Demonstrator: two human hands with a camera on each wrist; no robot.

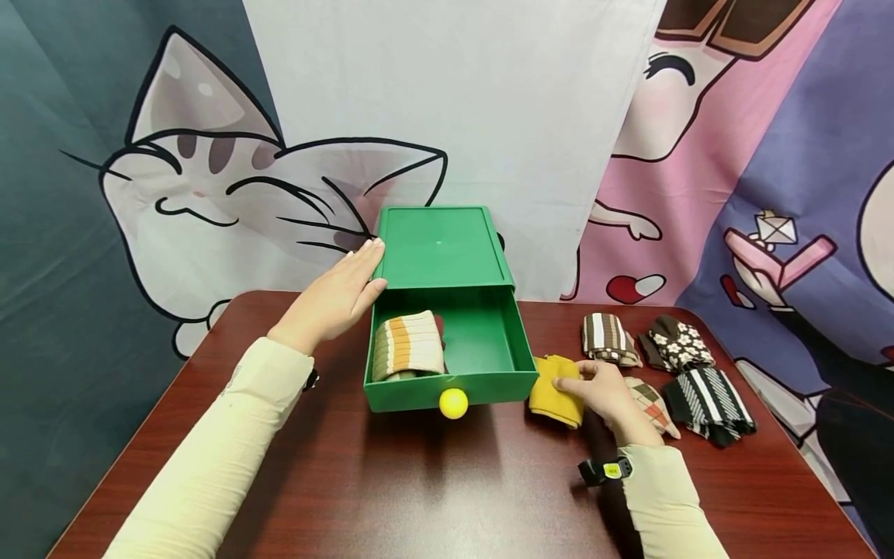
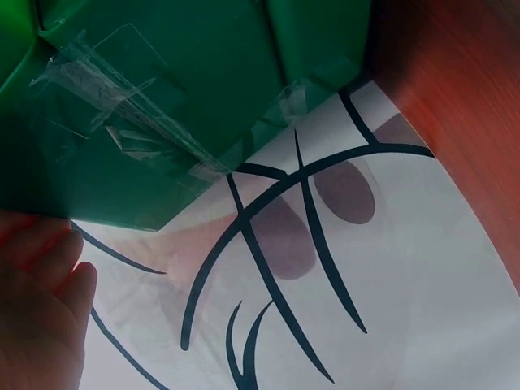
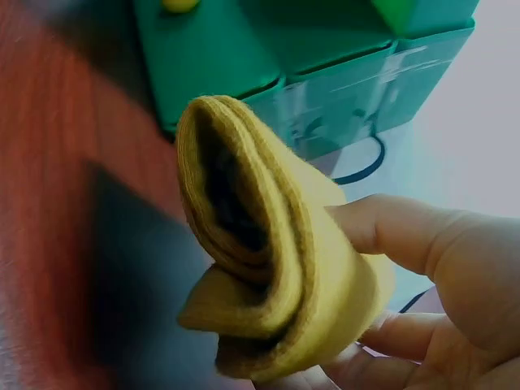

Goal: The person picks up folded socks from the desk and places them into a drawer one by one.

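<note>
Right wrist: soft folded mustard sock [image 3: 284, 268]

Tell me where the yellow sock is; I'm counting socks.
In the head view, the yellow sock lies right of the green drawer, held by the right hand.

A green drawer box [image 1: 447, 256] stands at the worktop's [image 1: 419, 481] far edge, its drawer [image 1: 482, 349] pulled open with a striped sock roll [image 1: 407, 347] inside. The left hand [image 1: 335, 299] rests flat against the box's side. The right hand [image 1: 604, 392] grips a yellow sock roll [image 1: 552, 392] just beside the drawer.
</note>
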